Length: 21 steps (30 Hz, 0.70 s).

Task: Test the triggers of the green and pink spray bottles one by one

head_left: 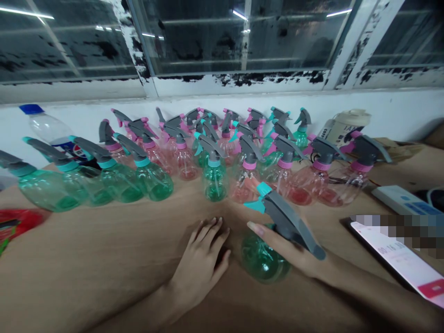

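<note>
My right hand (294, 252) is wrapped round the neck of a green spray bottle (265, 259) with a grey and turquoise trigger head. That bottle stands near the front of the table, and part of its neck is hidden by my fingers. To its left, my left hand (203, 259) lies palm down on the tabletop, fingers spread, holding nothing. Beyond my hands stand rows of spray bottles. Green ones, such as the green spray bottle (214, 182) in the middle, have turquoise collars; pink ones, such as the pink spray bottle (301, 187), have pink collars.
A phone (398, 263) with a lit screen lies on the wooden table (104, 259) at the right. Behind it is a white box-like device (398, 199). A blue-capped plastic bottle (52, 127), a red packet (21, 222) and a cream container (350, 122) stand around the edges.
</note>
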{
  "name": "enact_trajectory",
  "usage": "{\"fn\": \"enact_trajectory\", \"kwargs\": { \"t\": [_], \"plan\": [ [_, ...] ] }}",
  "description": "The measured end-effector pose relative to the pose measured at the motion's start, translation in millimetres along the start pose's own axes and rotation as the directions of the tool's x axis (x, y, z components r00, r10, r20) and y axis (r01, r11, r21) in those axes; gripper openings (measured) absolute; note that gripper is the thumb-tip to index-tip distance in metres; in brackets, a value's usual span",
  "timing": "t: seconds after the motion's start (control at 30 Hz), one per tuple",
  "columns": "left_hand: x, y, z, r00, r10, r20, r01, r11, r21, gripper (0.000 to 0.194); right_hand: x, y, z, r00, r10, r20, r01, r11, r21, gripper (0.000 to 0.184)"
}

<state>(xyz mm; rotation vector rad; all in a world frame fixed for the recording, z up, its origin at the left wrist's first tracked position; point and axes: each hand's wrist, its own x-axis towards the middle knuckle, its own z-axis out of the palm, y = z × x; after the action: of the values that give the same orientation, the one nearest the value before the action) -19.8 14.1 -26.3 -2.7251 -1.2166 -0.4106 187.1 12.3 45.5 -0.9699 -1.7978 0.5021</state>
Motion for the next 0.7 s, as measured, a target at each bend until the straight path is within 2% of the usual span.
{"fn": "enact_trajectory", "kwargs": {
  "t": [0.1, 0.2, 0.33, 0.5, 0.7],
  "plan": [
    [0.3, 0.8, -0.6, 1.000, -0.008, 0.012, 0.008, 1.000, 0.006, 0.038, 0.1, 1.3, 0.3, 0.999, -0.033, -0.007, 0.033, 0.999, 0.010, 0.041],
    [0.8, 1.5, -0.8, 1.000, -0.009, 0.020, 0.009, 1.000, 0.013, 0.038, 0.8, 3.2, 0.0, 0.998, -0.045, 0.038, 0.044, 0.999, 0.031, 0.037],
    [0.6, 1.3, -0.3, 1.000, -0.004, 0.012, 0.004, 1.000, 0.007, 0.039, 1.8, 2.8, -1.2, 0.998, -0.003, 0.059, 0.001, 0.999, 0.041, 0.030],
    [0.0, 0.6, 0.0, 1.000, -0.006, -0.007, 0.006, 1.000, -0.017, 0.037, 3.4, -3.5, -3.1, 0.994, 0.079, 0.078, -0.083, 0.995, 0.050, 0.008],
    [0.2, 0.6, 0.1, 1.000, -0.012, -0.014, 0.012, 1.000, -0.021, 0.038, 3.9, -4.8, -4.7, 0.984, 0.137, 0.111, -0.139, 0.990, 0.004, 0.009]
  ]
}}
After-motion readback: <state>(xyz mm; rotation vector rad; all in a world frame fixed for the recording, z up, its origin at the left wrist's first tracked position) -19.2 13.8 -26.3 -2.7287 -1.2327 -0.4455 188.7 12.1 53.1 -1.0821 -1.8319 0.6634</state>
